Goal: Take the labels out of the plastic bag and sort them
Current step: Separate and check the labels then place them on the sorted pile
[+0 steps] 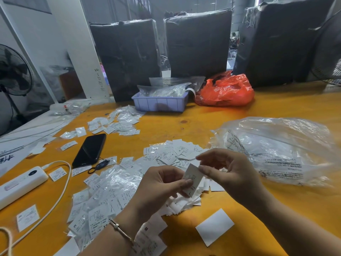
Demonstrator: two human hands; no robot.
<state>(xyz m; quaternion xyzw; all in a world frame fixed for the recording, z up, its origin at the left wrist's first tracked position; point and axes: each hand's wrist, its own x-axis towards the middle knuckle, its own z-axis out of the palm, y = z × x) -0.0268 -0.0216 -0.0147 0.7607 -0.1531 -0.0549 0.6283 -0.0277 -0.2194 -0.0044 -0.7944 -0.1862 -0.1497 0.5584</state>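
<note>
Nearest the camera: left forearm with a thin bracelet (120, 229) at the wrist, coming in from bottom centre, and right forearm from bottom right. Both hands meet mid-frame above the orange surface (276, 108).

Left hand (162, 183): palm turned toward the right, fingers curled, thumb and forefinger pinching the lower part of a small stack of labels (193, 179). Right hand (228, 170): fingers bent, thumb and forefinger tips clamped on the top edge of the same stack; other fingers loosely curled above. Stack is tilted, held off the surface between the two hands.

Under and behind the hands: loose label pile (171, 154), white tags with size letters (M, S, XS readable on some). Left of it, small clear sleeves with labels inside (103, 200), spread toward the near edge. One blank white card (215, 227) lies alone, near-right of the pile.

Large clear plastic bag (276, 150) with printed warning text sits crumpled on the right, just beside the right hand, apart from it.

Also on the surface: black phone (90, 150) left of the pile, white power bank (20, 183) with cable at far left, second scatter of labels (118, 122) further back, lilac tray (159, 103) holding bagged items, red plastic bag (225, 91) right of the tray. Dark wrapped bales (197, 45) stand behind.
</note>
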